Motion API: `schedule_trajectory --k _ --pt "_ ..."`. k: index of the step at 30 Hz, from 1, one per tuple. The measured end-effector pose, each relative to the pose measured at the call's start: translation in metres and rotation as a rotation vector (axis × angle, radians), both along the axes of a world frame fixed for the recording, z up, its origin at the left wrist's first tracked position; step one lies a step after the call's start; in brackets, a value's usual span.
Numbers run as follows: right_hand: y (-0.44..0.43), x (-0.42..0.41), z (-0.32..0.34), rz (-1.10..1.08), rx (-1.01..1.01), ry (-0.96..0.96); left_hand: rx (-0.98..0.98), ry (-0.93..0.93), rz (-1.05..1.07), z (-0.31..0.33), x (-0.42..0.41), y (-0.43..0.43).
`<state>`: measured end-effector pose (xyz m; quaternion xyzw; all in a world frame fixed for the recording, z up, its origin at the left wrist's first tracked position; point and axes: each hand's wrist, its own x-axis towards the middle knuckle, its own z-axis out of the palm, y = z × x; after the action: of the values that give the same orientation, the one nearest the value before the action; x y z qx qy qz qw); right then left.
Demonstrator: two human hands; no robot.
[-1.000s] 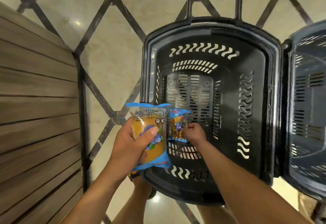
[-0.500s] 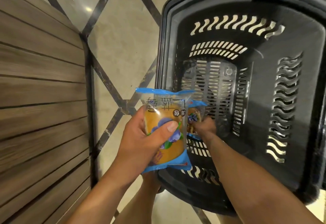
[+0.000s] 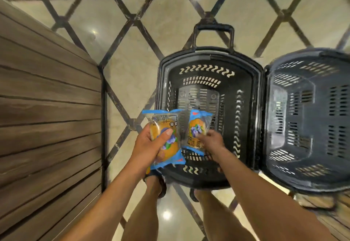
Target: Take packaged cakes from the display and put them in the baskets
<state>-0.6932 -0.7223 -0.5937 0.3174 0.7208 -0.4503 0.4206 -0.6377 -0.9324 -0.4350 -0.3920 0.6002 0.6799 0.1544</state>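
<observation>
Left hand point(image 3: 149, 146) and right hand point(image 3: 214, 142) are hovering over the black basket point(image 3: 246, 81).
Left grip is clamping one packaged cake point(image 3: 168, 144) above the near-left rim; right grip is pinching the other packaged cake point(image 3: 197, 127) inside the opening.

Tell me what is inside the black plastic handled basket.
Black basket: only bare slotted floor shows. The right hand holds a blue-edged packaged cake over it; that and the left hand's matching cake hide the near-left corner.
</observation>
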Motion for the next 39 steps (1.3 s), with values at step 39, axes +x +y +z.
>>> schedule_trajectory --k 39 --pt "0.234 0.396 0.641 -1.143 0.02 0.856 0.409 0.498 -1.466 0.444 0.121 0.319"
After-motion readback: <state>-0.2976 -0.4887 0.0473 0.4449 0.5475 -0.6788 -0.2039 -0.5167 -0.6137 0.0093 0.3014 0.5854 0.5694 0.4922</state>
